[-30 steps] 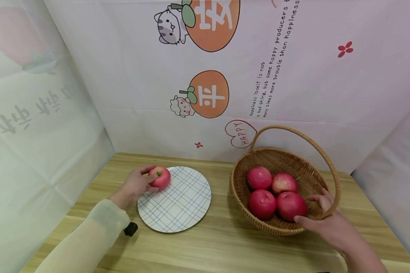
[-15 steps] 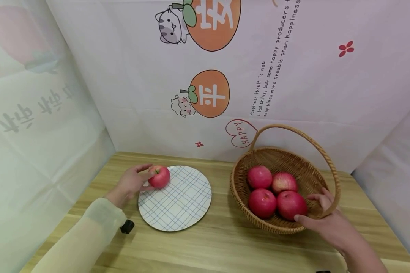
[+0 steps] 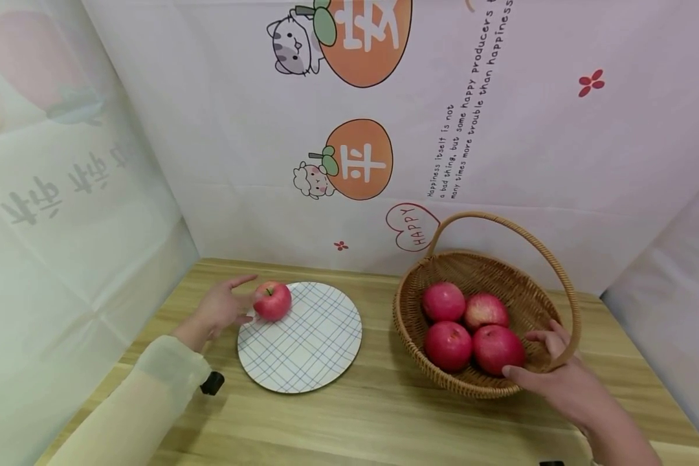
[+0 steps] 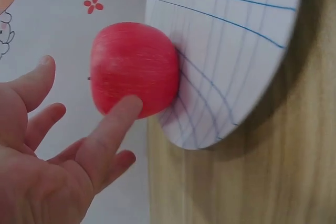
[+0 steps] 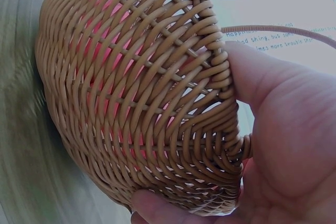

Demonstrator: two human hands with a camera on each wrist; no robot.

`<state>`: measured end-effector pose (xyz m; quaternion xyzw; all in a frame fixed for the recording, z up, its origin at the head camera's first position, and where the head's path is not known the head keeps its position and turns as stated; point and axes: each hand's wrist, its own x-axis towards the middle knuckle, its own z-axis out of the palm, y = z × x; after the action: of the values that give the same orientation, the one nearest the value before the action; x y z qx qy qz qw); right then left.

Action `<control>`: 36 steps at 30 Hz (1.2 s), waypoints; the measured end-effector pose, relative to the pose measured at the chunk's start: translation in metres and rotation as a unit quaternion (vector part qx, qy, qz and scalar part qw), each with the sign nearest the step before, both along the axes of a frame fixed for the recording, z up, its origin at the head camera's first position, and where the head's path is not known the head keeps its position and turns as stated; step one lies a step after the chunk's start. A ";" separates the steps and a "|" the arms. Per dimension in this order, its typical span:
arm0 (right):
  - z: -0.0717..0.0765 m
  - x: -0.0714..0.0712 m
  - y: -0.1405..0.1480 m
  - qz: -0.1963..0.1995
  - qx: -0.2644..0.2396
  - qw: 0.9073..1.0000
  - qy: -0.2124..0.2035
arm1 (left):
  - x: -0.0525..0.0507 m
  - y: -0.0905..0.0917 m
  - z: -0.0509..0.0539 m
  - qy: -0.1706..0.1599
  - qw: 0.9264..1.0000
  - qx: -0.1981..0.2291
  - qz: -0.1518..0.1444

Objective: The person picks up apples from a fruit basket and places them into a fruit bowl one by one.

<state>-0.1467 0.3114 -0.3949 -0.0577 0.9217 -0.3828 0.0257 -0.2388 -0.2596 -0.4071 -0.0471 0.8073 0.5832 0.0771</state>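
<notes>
Pale printed cloth point(image 3: 239, 142) hangs behind the wooden table point(image 3: 384, 427). On the left, one apple point(image 3: 272, 301) sits at the far-left part of the plate point(image 3: 309, 353), with the left hand point(image 3: 222, 307) just beside it, fingers spread and gripping nothing; whether a fingertip touches, I can't tell. Being round and so near the edge, it might roll off if those fingers nudged it. Over on the right, the right hand point(image 3: 567, 378) grips the basket point(image 3: 477, 268) by its rim; a hard pull there could, I'd guess, tip out its four apples point(image 3: 498, 349).
</notes>
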 end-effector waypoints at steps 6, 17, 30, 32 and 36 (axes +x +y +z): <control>0.000 0.001 0.001 0.002 -0.001 1.000 0.004 | 0.004 0.009 0.025 0.068 0.990 -0.125 -0.002; -0.001 -0.001 0.002 0.004 -0.009 1.000 -0.010 | 0.011 0.049 0.063 0.174 0.949 -0.261 -0.046; 0.000 -0.002 0.001 0.006 -0.017 1.000 -0.014 | 0.029 0.086 0.082 0.253 0.914 -0.283 -0.142; 0.000 -0.002 0.001 0.006 -0.015 1.000 -0.017 | 0.032 0.095 0.085 0.262 0.912 -0.273 -0.158; 0.000 -0.003 0.002 0.006 -0.010 1.000 -0.018 | 0.038 0.114 0.091 0.275 0.908 -0.248 -0.195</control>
<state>-0.1494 0.3131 -0.3946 -0.0564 0.9170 -0.3925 0.0438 -0.2009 -0.1458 -0.3163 0.2563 0.9081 0.3274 -0.0497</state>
